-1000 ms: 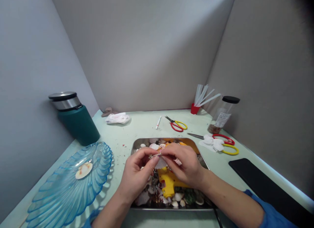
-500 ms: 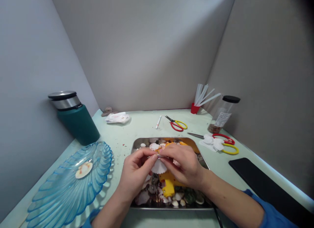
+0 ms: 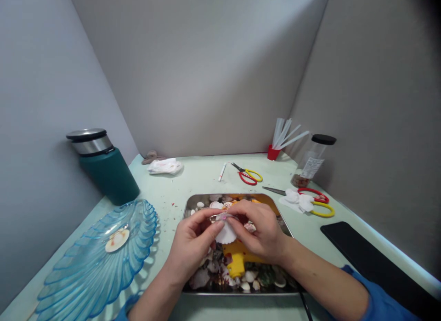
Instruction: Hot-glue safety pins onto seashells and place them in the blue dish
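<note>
Above a metal tray [image 3: 241,294], both forearms angled inward from the lower corners, blue sleeves back. Left hand [image 3: 195,236] and right hand [image 3: 259,233] close together, index fingers above, thumbs below, both pinching one small pale piece [image 3: 223,216] with a pink spot. Its exact form is too small to tell.

Count: one tray of shells, too overlapped to number; one yellow tool [image 3: 236,266] among them; two pairs of scissors, one [image 3: 243,170] beyond the tray, another [image 3: 275,191] to its right with white scraps [image 3: 299,201] over it; one blue shell-shaped dish [image 3: 86,275] bearing one shell [image 3: 117,240]; one teal bottle [image 3: 110,176].

Position: pale piece at the fingertips, between the hands, over the tray. One white fan shell [image 3: 226,233] shows just below the piece; cannot tell if fingers touch it.
</note>
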{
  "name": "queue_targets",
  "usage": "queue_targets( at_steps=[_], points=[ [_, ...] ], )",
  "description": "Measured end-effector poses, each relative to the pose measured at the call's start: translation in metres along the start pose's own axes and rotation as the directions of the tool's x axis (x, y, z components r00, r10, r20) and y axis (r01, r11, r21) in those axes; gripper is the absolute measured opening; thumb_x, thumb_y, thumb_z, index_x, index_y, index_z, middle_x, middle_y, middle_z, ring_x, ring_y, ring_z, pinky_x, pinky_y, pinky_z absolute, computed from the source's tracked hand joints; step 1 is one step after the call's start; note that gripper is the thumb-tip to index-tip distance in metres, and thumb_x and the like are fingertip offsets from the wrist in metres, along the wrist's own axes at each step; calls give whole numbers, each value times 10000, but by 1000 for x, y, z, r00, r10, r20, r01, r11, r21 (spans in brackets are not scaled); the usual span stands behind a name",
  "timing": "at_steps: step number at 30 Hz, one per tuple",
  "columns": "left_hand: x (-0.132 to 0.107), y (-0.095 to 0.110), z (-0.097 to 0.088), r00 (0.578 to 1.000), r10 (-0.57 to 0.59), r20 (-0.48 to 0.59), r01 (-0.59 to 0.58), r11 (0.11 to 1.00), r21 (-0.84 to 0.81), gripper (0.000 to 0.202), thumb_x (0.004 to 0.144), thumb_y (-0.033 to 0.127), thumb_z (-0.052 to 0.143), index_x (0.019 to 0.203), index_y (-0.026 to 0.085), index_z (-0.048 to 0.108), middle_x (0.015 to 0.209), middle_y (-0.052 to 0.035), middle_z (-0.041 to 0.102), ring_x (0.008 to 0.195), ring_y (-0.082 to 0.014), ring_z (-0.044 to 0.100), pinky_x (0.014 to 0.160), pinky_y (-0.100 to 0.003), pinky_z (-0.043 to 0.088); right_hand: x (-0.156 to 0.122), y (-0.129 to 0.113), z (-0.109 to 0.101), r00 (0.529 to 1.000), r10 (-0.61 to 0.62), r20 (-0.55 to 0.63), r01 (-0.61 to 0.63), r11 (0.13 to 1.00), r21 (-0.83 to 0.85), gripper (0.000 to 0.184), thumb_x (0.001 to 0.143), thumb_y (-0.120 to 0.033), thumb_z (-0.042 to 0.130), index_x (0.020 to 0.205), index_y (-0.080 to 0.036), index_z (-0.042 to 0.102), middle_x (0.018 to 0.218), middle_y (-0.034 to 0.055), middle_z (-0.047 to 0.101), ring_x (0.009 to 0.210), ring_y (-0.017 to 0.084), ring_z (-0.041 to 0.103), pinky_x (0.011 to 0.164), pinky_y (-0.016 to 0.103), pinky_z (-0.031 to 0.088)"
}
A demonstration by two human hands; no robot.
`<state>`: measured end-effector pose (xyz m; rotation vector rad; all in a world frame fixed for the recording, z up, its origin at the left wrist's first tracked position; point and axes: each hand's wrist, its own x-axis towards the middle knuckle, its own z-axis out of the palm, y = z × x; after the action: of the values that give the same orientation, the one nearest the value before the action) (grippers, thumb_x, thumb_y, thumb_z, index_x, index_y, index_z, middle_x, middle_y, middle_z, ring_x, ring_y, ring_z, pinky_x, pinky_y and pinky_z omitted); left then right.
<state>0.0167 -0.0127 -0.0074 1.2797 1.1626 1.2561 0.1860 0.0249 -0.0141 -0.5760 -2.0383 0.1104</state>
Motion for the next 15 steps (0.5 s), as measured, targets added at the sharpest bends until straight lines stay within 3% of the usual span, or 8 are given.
queue_targets(
  at_steps=[8,15],
  points=[
    [-1,3,1,999,16,-48,-15,1000,13,219,705,314,706,853,155,729,582,-11,659,406,-65,464,373,-153,393,-1,-1,-1,999,-33,18,33,999,26,173,845,-140,552,1013,-180,563,817,48,676,689,148,630,648,270,494],
    [-1,-1,-1,999,38,-19,-37,998,47,187,729,317,692,842,174,728,659,-18,681,444,-68,478,403,-159,417,-2,1,0,997,-71,30,69,997,45,181,823,-94,552,977,-188,569,737,23,648,650,141,603,613,264,462]
  ],
)
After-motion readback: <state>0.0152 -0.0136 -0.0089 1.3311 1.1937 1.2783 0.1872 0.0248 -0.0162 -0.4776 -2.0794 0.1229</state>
